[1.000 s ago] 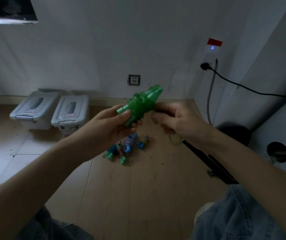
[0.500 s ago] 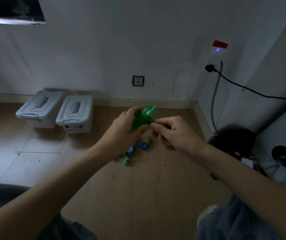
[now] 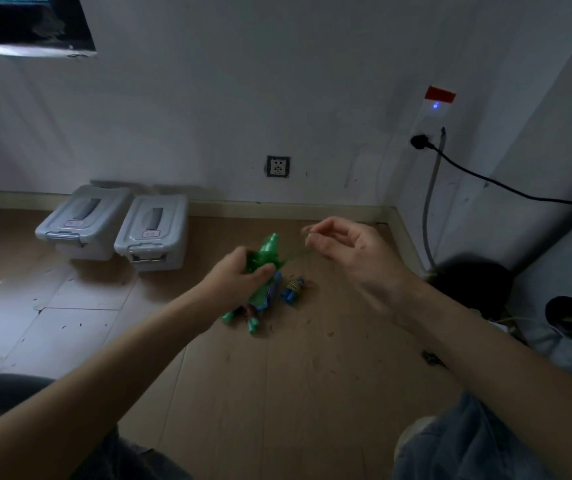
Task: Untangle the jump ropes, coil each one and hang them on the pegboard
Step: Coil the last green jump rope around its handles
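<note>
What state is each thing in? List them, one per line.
Left hand: grips the green plastic jump rope bundle, still wound.
Right hand: pinches a thin green cord pulled off the bundle.
Blue jump rope bundles on the wooden floor: lying wound.
Two grey plastic lidded bins: closed.
Black plug: plugged in.

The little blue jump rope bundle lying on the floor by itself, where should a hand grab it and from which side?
Grip the blue bundle across its wrapped middle, coming straight down from above. It lies flat on the wooden floor, apart from the pile of ropes to its left, so the top and both long sides are free. The right hand is nearer, but it pinches a thin strand.
</note>
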A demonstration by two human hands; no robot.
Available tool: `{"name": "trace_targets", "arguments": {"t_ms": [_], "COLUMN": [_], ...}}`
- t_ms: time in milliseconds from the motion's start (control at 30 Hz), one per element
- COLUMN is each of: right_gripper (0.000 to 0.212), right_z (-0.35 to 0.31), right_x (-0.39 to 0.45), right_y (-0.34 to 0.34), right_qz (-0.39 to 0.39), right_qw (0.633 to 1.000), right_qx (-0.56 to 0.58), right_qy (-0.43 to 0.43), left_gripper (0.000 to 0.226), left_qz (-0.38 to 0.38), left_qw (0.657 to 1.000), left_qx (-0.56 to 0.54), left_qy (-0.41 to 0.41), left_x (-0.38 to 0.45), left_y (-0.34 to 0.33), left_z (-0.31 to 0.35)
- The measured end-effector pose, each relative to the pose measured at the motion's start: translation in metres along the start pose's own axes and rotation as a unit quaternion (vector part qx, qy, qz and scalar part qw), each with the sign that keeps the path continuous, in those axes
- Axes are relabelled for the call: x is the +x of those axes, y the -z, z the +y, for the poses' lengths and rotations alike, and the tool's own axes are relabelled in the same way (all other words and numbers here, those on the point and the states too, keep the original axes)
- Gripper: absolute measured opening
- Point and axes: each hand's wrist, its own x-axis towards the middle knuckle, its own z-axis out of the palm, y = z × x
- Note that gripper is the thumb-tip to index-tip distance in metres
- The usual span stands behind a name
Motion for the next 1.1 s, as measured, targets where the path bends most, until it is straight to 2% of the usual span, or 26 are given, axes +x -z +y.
{"name": "trace_targets", "arguments": {"t_ms": [67,100,167,233,333,400,567,767,833,900,967,1100], "right_gripper": [0.008,0.013,0.015,0.016,0.024,0.023,0.016,0.033,0.023,0.008,0.008,0.008], "right_z": [-0.003,-0.004,-0.006,-0.009,-0.012,-0.012,-0.012,-0.012,-0.01,-0.01,-0.009,-0.008], "right_x": [0.0,0.0,0.0,0.002,0.002,0.002,0.001,-0.001,0.0,0.0,0.0,-0.001], "right_y": [0.001,0.003,0.006,0.009,0.012,0.011,0.006,0.004,0.005,0.005,0.006,0.004], "right_qz": [-0.042,-0.05,-0.05,-0.039,-0.004,0.027,0.063,0.064,0.077,0.092,0.103,0.095], "right_qw": [0.992,0.99,0.993,0.994,0.997,0.996,0.987,0.971,0.959,0.951,0.946,0.945], "right_qx": [0.121,0.129,0.107,0.087,0.036,-0.013,-0.102,-0.194,-0.237,-0.257,-0.266,-0.272], "right_qy": [-0.008,0.001,0.024,0.044,0.074,0.082,0.105,0.121,0.136,0.148,0.153,0.153], "left_gripper": [0.034,0.031,0.028,0.032,0.042,0.043,0.042,0.046,0.05,0.038,0.019,0.025], "left_qz": [-0.034,-0.045,-0.083,-0.125,-0.169,-0.183,-0.185,-0.153,-0.143,-0.122,-0.095,-0.13], "left_qw": [0.997,0.992,0.966,0.919,0.863,0.853,0.878,0.909,0.925,0.941,0.967,0.975], "left_qx": [-0.064,-0.109,-0.222,-0.342,-0.457,-0.479,-0.437,-0.383,-0.347,-0.313,-0.238,-0.17], "left_qy": [0.025,0.044,0.105,0.149,0.132,0.101,0.06,0.06,0.056,0.046,0.007,-0.065], "left_x": [-0.003,-0.005,-0.009,-0.014,-0.019,-0.02,-0.022,-0.019,-0.018,-0.018,-0.018,-0.024], "left_y": [-0.006,-0.007,-0.005,0.001,0.008,0.01,0.005,-0.001,-0.003,-0.006,-0.01,-0.011], "left_z": [0.003,0.005,0.011,0.015,0.02,0.022,0.022,0.015,0.014,0.018,0.019,0.014]}}
